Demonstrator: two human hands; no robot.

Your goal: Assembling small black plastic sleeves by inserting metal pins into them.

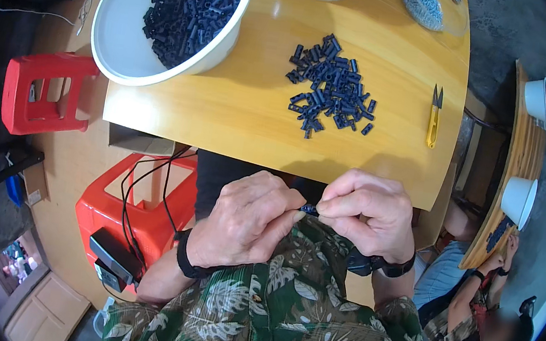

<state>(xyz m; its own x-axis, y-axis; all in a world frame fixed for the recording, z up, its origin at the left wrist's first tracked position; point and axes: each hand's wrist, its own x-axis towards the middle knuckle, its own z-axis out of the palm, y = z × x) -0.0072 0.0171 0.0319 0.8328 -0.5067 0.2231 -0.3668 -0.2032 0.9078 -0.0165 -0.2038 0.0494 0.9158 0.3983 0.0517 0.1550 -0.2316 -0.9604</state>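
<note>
We see the left hand (pixel 246 225) and right hand (pixel 366 213) meeting just below the near edge of the table (pixel 239 112), our landmark throughout. Both hands are closed in a pinch on one small dark tube (pixel 310 210), which shows only as a short stub between the fingertips; the left thumb and forefinger grip it from one side, the right fingers curl over it from the other. Each wrist carries a dark band. Beneath the hands lies the person's leaf-patterned shirt (pixel 282 321).

On the table, straight beyond the hands, we find a loose pile of tubes (pixel 331 96) of the same dark kind. To the right of the pile, near the table's right edge, lie yellow snips (pixel 434 115), blades pointing away from the person. At the table's far left corner a white bowl (pixel 169 15) overhangs the edge and holds more tubes. At the far edge, a second white vessel and a grey-filled dish are cut off by the frame.

Left of the table stand two red stools (pixel 44 91), the nearer one with black cables draped over it. Right of the table, a second person (pixel 467 310) sits at another table with two white bowls.
</note>
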